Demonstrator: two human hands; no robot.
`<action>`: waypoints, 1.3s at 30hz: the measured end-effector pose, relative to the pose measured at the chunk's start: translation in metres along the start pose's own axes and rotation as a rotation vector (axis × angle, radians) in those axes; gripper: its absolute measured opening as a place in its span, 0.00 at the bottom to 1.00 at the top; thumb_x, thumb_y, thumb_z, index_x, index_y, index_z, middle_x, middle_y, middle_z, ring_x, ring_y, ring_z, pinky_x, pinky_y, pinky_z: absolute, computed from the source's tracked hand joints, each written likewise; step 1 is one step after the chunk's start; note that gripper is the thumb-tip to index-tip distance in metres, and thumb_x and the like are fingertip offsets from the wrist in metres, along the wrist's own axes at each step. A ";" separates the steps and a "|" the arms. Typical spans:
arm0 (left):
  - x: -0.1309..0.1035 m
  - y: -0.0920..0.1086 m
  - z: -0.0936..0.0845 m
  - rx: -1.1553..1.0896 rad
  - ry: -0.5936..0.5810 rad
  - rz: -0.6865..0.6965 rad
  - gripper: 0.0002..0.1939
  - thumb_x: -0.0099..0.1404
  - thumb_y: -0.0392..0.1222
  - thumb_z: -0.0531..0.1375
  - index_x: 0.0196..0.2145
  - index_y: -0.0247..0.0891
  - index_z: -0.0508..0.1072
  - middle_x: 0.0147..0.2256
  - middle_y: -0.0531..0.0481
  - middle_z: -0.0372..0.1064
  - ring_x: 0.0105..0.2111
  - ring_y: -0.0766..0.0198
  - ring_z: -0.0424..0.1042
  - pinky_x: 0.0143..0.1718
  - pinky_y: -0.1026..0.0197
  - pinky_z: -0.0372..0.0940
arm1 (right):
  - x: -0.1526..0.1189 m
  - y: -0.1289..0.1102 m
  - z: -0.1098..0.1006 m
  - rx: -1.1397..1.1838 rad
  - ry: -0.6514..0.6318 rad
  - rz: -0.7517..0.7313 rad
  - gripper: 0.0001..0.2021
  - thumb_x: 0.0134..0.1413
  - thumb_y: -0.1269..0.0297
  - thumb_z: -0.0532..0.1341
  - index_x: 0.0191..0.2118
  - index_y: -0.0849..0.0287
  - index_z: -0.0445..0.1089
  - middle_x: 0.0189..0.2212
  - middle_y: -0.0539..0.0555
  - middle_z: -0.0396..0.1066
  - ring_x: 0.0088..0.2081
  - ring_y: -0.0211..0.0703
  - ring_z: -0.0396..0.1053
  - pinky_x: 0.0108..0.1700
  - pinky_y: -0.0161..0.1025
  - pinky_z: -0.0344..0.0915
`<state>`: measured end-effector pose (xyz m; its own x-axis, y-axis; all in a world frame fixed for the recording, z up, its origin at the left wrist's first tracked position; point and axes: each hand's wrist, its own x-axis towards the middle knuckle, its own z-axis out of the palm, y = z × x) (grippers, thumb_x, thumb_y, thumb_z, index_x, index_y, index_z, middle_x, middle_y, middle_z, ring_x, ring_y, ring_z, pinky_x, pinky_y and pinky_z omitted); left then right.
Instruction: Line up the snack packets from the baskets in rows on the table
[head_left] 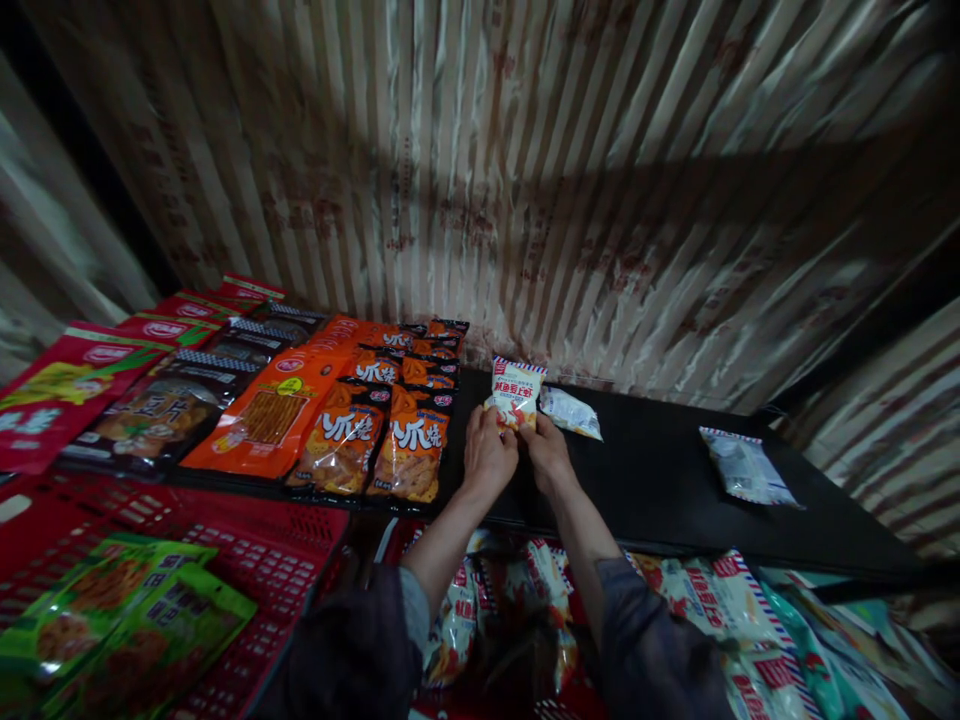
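Note:
Both hands hold one small white snack bag [517, 388] with red lettering and a striped edge, above the black shelf [645, 490]. My left hand [489, 452] grips its lower left side, fingers curled. The lower right corner is pinched by my right hand [546, 450]. Just right of it, a similar white bag [571, 413] lies on the shelf. Farther right lies another white bag [746, 466], back side up. To the left of my hands stand rows of orange-and-black snack bags [411, 440].
Left along the shelf lie orange packets [270, 410], dark packets [161, 405] and red packets [67, 385]. Below, a red basket [285, 540] holds green packets [142, 620]. More white bags [720, 600] lie below the shelf's front edge. Wrinkled striped sheeting [487, 180] hangs behind.

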<state>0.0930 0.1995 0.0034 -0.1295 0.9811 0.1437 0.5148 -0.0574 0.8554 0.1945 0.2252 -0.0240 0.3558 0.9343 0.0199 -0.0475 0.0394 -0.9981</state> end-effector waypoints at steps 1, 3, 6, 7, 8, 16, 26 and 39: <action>0.007 0.002 0.002 0.016 0.007 -0.014 0.25 0.61 0.34 0.56 0.57 0.31 0.66 0.62 0.32 0.57 0.64 0.49 0.55 0.64 0.50 0.51 | 0.008 0.000 0.005 -0.016 0.011 -0.002 0.16 0.41 0.62 0.64 0.39 0.58 0.74 0.32 0.51 0.77 0.32 0.42 0.72 0.37 0.39 0.68; 0.020 0.003 0.005 0.025 0.035 -0.039 0.24 0.61 0.34 0.55 0.56 0.31 0.66 0.63 0.31 0.56 0.64 0.48 0.54 0.64 0.49 0.51 | 0.023 0.003 0.014 -0.063 0.054 0.005 0.16 0.41 0.65 0.63 0.41 0.58 0.74 0.32 0.50 0.77 0.33 0.42 0.72 0.39 0.40 0.69; 0.037 0.001 0.011 0.012 0.086 -0.057 0.24 0.61 0.35 0.56 0.56 0.33 0.67 0.63 0.33 0.55 0.65 0.46 0.51 0.64 0.48 0.49 | 0.044 0.011 0.025 -0.114 0.114 0.024 0.20 0.40 0.68 0.63 0.45 0.57 0.73 0.29 0.49 0.76 0.33 0.43 0.73 0.42 0.42 0.69; 0.040 -0.001 0.013 0.006 0.101 -0.060 0.24 0.61 0.35 0.56 0.55 0.33 0.67 0.63 0.34 0.55 0.66 0.46 0.50 0.64 0.47 0.48 | 0.050 0.015 0.028 -0.119 0.118 0.027 0.21 0.40 0.69 0.64 0.45 0.57 0.72 0.28 0.49 0.76 0.32 0.44 0.73 0.42 0.43 0.69; 0.044 -0.003 0.016 0.002 0.117 -0.064 0.24 0.61 0.36 0.55 0.55 0.33 0.68 0.64 0.34 0.55 0.66 0.46 0.49 0.65 0.47 0.47 | 0.056 0.018 0.030 -0.121 0.112 0.028 0.21 0.39 0.69 0.64 0.45 0.56 0.73 0.26 0.48 0.75 0.31 0.44 0.72 0.42 0.43 0.69; 0.064 -0.013 0.029 0.018 0.090 -0.134 0.21 0.66 0.38 0.48 0.52 0.29 0.70 0.63 0.32 0.55 0.66 0.49 0.50 0.66 0.50 0.45 | 0.087 0.032 0.044 -0.202 0.048 -0.042 0.17 0.36 0.69 0.66 0.38 0.53 0.74 0.25 0.45 0.74 0.31 0.43 0.72 0.44 0.44 0.68; 0.069 -0.032 0.041 -0.052 0.159 -0.075 0.22 0.67 0.38 0.47 0.55 0.32 0.70 0.64 0.37 0.54 0.67 0.50 0.47 0.67 0.46 0.41 | 0.098 0.028 0.058 -0.389 0.068 -0.118 0.18 0.41 0.70 0.64 0.43 0.55 0.76 0.31 0.53 0.77 0.37 0.49 0.74 0.49 0.48 0.66; 0.074 -0.026 0.036 0.042 0.107 -0.166 0.24 0.68 0.39 0.45 0.57 0.30 0.67 0.65 0.39 0.53 0.66 0.55 0.50 0.67 0.55 0.42 | 0.094 0.019 0.063 -0.720 0.005 -0.107 0.19 0.54 0.66 0.59 0.53 0.60 0.69 0.44 0.58 0.77 0.46 0.47 0.74 0.52 0.41 0.66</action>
<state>0.1011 0.2803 -0.0261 -0.3037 0.9511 0.0563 0.5134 0.1136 0.8506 0.1684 0.3360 -0.0377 0.3285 0.9368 0.1205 0.6128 -0.1143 -0.7819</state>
